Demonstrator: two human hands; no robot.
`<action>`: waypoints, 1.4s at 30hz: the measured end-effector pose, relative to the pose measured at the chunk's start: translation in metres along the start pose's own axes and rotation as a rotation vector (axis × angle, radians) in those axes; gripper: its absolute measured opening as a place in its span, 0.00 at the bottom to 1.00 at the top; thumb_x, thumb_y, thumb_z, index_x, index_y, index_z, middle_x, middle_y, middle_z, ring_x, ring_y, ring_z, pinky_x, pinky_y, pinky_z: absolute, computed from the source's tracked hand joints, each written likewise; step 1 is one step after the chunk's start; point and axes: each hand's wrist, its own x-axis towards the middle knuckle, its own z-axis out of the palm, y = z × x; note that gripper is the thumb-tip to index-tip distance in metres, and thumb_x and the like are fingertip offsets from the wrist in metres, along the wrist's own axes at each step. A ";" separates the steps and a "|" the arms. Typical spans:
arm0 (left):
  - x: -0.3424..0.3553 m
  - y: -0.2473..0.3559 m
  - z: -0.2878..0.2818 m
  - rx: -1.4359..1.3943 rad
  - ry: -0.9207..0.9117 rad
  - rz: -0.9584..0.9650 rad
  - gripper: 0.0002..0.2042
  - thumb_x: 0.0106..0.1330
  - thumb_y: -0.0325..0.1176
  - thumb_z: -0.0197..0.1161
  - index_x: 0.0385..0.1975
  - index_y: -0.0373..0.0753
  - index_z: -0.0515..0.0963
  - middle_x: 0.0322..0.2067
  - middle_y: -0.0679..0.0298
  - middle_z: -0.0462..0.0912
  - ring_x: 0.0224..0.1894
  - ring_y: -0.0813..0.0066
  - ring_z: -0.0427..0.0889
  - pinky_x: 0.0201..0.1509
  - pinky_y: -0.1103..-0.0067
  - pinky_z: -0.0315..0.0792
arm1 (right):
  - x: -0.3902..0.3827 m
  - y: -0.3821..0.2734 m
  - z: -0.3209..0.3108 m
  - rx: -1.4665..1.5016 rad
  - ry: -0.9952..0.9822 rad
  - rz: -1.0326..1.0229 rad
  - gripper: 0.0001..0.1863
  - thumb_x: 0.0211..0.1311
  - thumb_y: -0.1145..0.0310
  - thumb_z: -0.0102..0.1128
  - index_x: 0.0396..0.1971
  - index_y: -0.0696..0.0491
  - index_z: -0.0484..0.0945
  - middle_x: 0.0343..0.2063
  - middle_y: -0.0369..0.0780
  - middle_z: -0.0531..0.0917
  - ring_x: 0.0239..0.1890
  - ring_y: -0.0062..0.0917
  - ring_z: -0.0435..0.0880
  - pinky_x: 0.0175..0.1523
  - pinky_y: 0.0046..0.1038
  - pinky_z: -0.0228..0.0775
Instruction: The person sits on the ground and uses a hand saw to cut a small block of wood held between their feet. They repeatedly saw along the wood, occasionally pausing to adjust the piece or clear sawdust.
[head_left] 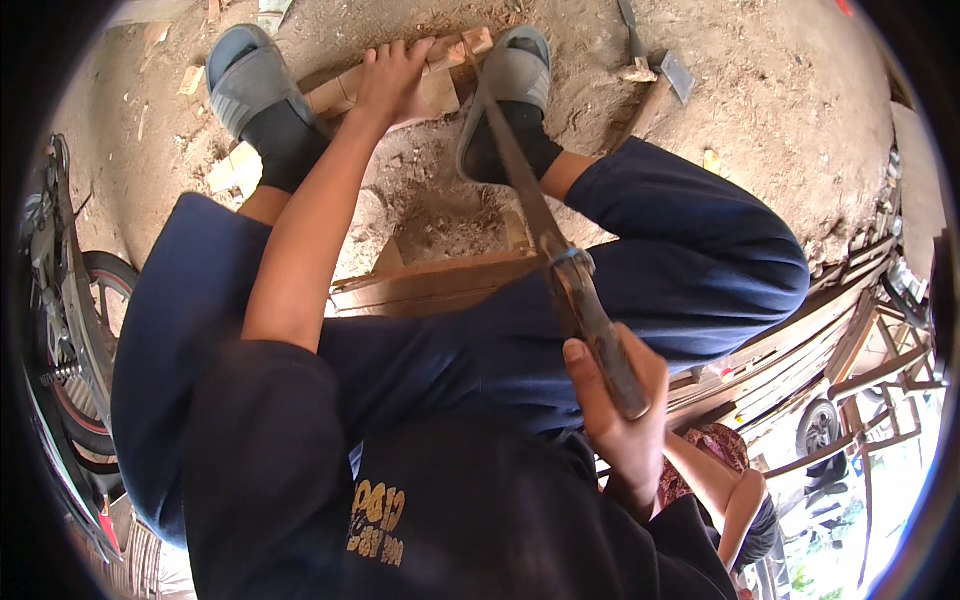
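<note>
My left hand (393, 75) grips a short wooden piece (335, 97) with blocky segments, lying between my grey sandals. My right hand (620, 410) is closed on the dark handle of a long, narrow metal blade (515, 160) with a pale blue band near the grip. The blade runs forward to the right end of the piece (465, 45), by my left hand; whether it touches the wood I cannot tell. Pale offcuts (235, 170) lie beside my left foot.
I sit on a wooden plank (400, 285) above dusty ground. A bladed tool (675, 75) lies beyond my right foot. A motorbike (85, 350) stands at left. Behind me at lower right are another person's arm (705, 480), wooden framework (880, 380) and another vehicle's wheel (815, 430).
</note>
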 end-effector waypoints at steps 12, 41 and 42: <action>0.001 0.005 -0.003 0.025 -0.076 -0.041 0.53 0.39 0.56 0.81 0.69 0.47 0.61 0.53 0.51 0.76 0.58 0.53 0.75 0.62 0.63 0.63 | 0.034 0.024 0.019 0.041 0.041 -0.111 0.13 0.68 0.70 0.63 0.25 0.59 0.73 0.14 0.38 0.72 0.19 0.13 0.66 0.23 0.26 0.60; 0.028 -0.003 0.002 -0.176 -0.083 -0.082 0.37 0.54 0.67 0.68 0.55 0.44 0.73 0.47 0.50 0.85 0.48 0.48 0.85 0.52 0.57 0.78 | 0.000 0.014 -0.005 -0.083 -0.002 0.079 0.12 0.68 0.71 0.63 0.26 0.60 0.73 0.14 0.38 0.73 0.18 0.15 0.70 0.23 0.26 0.61; 0.026 -0.007 0.006 -0.188 -0.078 -0.078 0.36 0.56 0.67 0.67 0.54 0.45 0.74 0.47 0.51 0.85 0.48 0.48 0.85 0.51 0.57 0.78 | 0.008 0.007 -0.004 -0.084 -0.007 0.081 0.13 0.68 0.70 0.63 0.26 0.60 0.73 0.14 0.38 0.73 0.18 0.15 0.69 0.23 0.26 0.60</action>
